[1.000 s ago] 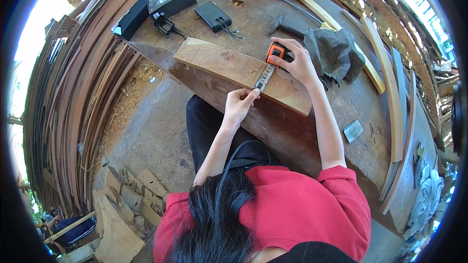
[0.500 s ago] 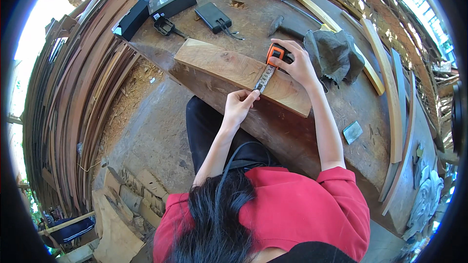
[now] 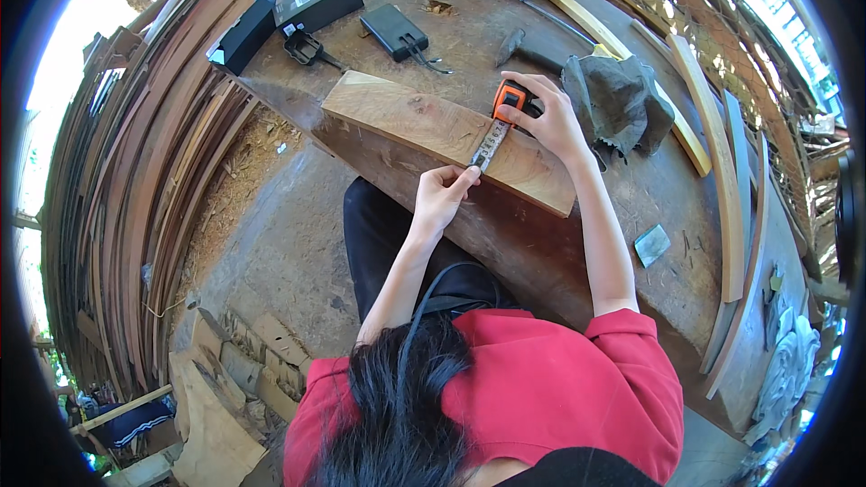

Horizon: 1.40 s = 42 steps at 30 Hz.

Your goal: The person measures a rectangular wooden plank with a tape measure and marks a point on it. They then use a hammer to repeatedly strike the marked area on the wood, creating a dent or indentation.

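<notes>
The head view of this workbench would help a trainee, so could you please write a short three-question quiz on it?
1. True or false: the blade of the tape measure runs across the width of the wooden block, not along its length.

2. Multiple choice: what is the left hand doing?
A) touching nothing
B) lying flat with its fingers spread
C) pinching the blade near its end

3. Fill the gap: in the picture, the grey cloth lies to the ___ of the right hand.

Key
1. True.
2. C.
3. Right.
</notes>
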### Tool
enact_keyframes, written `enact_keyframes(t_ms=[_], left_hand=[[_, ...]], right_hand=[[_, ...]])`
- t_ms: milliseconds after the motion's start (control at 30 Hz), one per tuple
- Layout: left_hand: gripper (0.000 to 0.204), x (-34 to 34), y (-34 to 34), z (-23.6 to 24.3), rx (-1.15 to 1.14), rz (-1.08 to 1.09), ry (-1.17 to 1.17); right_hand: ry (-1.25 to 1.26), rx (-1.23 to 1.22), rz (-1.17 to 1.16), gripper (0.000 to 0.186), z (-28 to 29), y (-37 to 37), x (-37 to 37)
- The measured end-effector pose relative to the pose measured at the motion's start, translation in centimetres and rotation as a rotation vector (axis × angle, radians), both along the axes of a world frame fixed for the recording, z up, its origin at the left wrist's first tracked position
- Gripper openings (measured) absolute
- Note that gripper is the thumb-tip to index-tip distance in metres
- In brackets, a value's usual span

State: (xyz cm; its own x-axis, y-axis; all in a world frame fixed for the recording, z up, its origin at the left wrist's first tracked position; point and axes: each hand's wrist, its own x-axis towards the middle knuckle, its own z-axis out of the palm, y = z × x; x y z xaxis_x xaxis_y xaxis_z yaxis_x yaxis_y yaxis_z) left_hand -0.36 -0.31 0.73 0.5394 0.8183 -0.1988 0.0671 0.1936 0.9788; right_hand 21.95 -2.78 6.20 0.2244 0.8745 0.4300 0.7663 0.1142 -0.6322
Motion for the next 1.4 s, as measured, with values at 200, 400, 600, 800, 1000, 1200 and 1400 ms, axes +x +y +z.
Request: enact_keyframes(t_ms=[200,400,600,800,1000,1200,1400], left_hand=[[0.032,-0.01,-0.02,0.04,-0.006,0.000,0.010],[0.032,0.01,-0.07,0.28,-0.002,-0.006,0.010],[0.031,-0.01,-0.18,0.42,-0.004,-0.002,0.001],[0.031,-0.01,-0.11,0.24,0.000,-0.002,0.005],[0.031,-0.02,-0.06,0.20,-0.005,-0.005,0.021],[0.032,0.00,-0.16,0.31,0.006,-0.003,0.013],[0.032,-0.01,-0.09,0.18,0.000,-0.004,0.013]], right_hand=[[-0.001,-0.001,0.003,0.055,0.02,0.01,0.03],[0.004,0.000,0.005,0.055,-0.07,0.02,0.08],[-0.002,0.005,0.009,0.054,-0.13,0.07,0.14],[0.008,0.001,0.014,0.055,0.13,0.01,0.00],[0.003,-0.003,0.009,0.056,-0.06,0.10,0.08],[-0.004,0.007,0.008,0.055,-0.20,0.13,0.14],[0.003,0.007,0.013,0.055,-0.03,0.10,0.07]])
